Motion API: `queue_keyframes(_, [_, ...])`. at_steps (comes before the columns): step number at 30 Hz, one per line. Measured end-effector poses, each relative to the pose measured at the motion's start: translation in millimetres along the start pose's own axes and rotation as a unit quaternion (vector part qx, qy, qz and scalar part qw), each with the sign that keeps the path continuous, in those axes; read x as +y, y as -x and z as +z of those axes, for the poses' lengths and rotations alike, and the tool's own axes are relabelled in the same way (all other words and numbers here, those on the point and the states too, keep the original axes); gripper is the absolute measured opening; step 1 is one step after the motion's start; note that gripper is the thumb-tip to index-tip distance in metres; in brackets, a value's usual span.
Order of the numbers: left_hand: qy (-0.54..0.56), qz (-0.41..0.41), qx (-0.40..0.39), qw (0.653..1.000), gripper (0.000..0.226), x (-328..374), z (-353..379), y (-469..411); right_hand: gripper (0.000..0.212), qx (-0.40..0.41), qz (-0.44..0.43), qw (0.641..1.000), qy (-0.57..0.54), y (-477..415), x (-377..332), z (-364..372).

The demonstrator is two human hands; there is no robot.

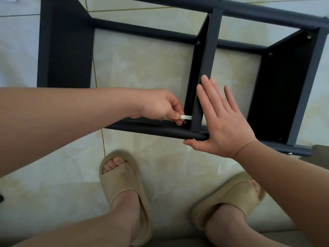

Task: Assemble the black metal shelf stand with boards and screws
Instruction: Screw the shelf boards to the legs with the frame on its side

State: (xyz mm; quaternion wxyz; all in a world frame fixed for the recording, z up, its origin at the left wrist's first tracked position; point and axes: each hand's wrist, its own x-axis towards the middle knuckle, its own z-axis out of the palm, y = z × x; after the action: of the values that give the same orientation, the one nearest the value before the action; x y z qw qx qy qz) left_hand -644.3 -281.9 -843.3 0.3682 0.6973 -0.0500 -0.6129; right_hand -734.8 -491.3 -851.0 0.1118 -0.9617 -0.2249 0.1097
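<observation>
At the near rail (151, 130), left hand (160, 106) pinches hex key (186, 117), right hand (224, 122) flat on board (206, 59); tilted key may slip

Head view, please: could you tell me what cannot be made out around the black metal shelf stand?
All head view.
- Small silver tool: tip hidden behind the dark middle board; kind unclear.
- Dark screw below it: too small to tell if seated.
- Front tube joint: under the flat right hand.
- Black metal shelf stand: far side cut off by the top edge.
</observation>
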Motion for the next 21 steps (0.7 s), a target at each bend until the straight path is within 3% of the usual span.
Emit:
queue_keyframes(12, [-0.112, 0.013, 0.007, 0.994, 0.013, 3.0, 1.3, -0.4, 0.118, -0.005, 0.002, 1.0, 0.001, 0.0, -0.5, -0.2])
queue_keyframes(17, [-0.141, 0.052, 0.082, 0.985, 0.013, 7.3, -5.7, -4.8, 0.118, -0.004, 0.001, 1.0, 0.001, 0.3, -0.2, -0.4])
queue_keyframes(21, [-0.032, 0.061, 0.098, 0.993, 0.018, 10.0, -6.3, -8.2, 0.118, -0.007, -0.001, 1.0, 0.0, 0.2, -0.2, -0.7])
